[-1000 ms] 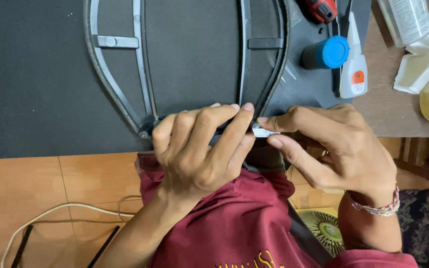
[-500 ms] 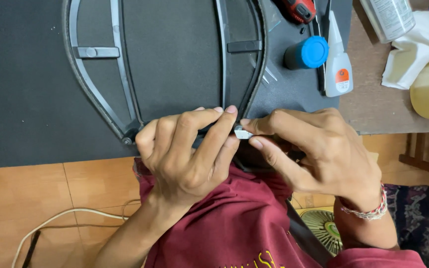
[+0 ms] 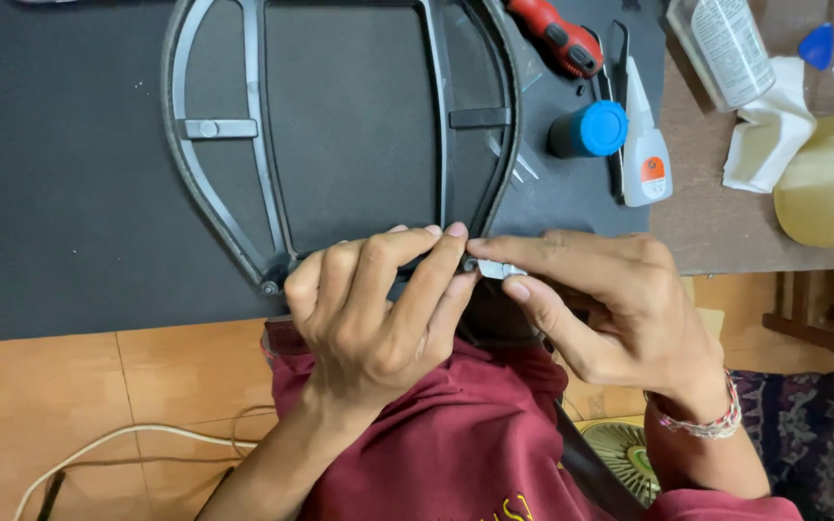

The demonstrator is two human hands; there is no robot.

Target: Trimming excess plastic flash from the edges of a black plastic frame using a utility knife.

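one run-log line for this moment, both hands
left hand: gripping near end of grey frame | right hand: pinching small white piece at frame end | surface: black mat

Soft, even daylight fills the overhead view, leaving only faint shadows beneath the left hand and right hand. The black mat reads flat and dark, with little glare. A white glue bottle catches mild highlights. Focus holds sharp at centre; straight edges bow slightly toward the frame's borders.
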